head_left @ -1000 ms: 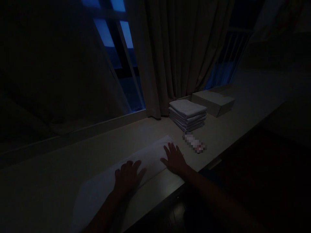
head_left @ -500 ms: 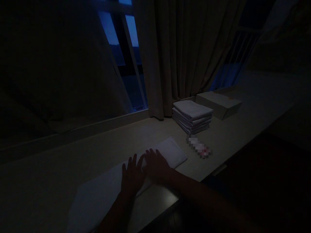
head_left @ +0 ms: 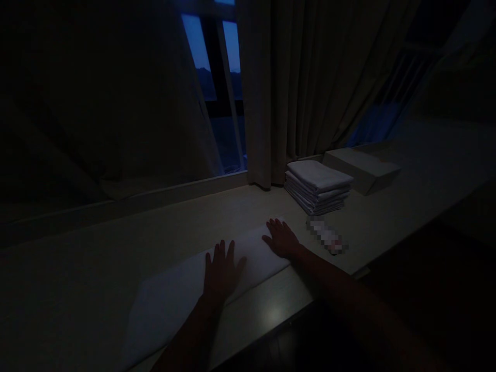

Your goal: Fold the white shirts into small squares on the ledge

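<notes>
A long strip of folded white cloth (head_left: 170, 299) lies flat along the pale counter. My left hand (head_left: 222, 274) rests on the middle of it, fingers spread and thumb out to the right. Near the cloth's right end, my right hand (head_left: 282, 238) presses flat with its fingers stretched. Neither hand grips anything. Beyond my right hand stands a neat stack of folded white cloths (head_left: 318, 186). A small blurred-out object (head_left: 326, 235) lies on the counter just in front of that stack.
Behind the stack is a pale box (head_left: 362, 168). Brown curtains (head_left: 287, 93) hang along the back, with a barred window (head_left: 220, 93) between them. The counter's front edge (head_left: 267, 333) runs diagonally, with darkness below. The room is very dim.
My right hand has slid right, away from my left hand, to the cloth's right end. My left hand stays on the cloth's middle. The view has shifted slightly left.
</notes>
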{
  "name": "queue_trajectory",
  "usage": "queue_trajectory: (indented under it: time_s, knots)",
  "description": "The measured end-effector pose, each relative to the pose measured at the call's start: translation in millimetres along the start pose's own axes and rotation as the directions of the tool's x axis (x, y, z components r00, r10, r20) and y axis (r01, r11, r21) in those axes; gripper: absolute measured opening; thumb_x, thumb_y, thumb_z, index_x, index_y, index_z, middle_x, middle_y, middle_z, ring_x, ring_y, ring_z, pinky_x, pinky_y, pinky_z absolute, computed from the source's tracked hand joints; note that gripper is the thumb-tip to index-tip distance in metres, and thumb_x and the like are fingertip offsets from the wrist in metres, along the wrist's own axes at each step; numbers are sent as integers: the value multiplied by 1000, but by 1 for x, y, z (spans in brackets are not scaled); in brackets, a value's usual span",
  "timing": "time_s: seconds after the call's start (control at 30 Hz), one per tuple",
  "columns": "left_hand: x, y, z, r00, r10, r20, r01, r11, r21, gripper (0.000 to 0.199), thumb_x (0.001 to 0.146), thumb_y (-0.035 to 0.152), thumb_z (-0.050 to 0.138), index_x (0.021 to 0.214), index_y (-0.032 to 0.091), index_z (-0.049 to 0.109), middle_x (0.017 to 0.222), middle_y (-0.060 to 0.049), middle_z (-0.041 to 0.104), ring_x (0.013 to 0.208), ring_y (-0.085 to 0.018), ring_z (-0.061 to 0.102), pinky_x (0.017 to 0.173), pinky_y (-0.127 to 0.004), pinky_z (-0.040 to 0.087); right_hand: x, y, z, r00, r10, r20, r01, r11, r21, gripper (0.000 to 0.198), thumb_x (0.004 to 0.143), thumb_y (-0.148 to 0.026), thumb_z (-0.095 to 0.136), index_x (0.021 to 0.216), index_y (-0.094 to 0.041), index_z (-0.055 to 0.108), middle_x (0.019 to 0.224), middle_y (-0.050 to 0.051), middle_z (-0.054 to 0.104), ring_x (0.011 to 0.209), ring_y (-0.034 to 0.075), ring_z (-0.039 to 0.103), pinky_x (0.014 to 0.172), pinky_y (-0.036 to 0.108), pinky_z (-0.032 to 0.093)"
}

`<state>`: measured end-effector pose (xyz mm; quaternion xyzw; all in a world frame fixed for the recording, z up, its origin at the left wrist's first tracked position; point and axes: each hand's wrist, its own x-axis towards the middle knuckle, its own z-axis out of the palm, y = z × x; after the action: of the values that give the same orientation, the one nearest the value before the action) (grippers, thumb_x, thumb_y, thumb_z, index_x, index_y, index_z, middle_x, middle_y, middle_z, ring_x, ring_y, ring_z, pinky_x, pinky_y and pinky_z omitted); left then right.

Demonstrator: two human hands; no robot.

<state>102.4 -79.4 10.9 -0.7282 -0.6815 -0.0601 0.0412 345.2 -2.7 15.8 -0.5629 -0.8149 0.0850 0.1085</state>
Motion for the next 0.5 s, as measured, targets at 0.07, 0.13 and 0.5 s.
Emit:
queue_trajectory:
  time_s: [0.07, 0.13, 0.5]
  knots:
    - [0, -5, 1, 1000, -6, 3, 6, 1000, -6, 77, 89, 65, 19, 149, 17, 29, 156, -15, 26, 144, -32, 21, 114, -53, 16, 1, -1, 3, 998, 60, -15, -60, 998, -13, 79, 93, -66, 12, 151, -13, 25, 157, 11, 18, 146, 27, 9, 116, 45, 5]
    - [-3, -18, 2, 1000, -24, -1, 24, 1000, -7, 78, 89, 65, 18, 148, 15, 30, 155, -15, 27, 144, -31, 22, 114, -51, 17, 1, -2, 5, 994, 108, -16, -108, 994, -23, 83, 92, -69, 12, 151, -11, 24, 157, 12, 17, 146, 28, 8, 115, 46, 4]
    - [-50, -164, 9, 969, -246, 30, 243, 966, 90, 88, 85, 68, 20, 146, 6, 32, 155, -18, 28, 143, -33, 23, 111, -51, 23, 2, 0, 13, 993, 111, -34, -113, 991, -76, 88, 90, -71, 9, 151, -9, 22, 157, 14, 17, 146, 28, 8, 115, 45, 4]
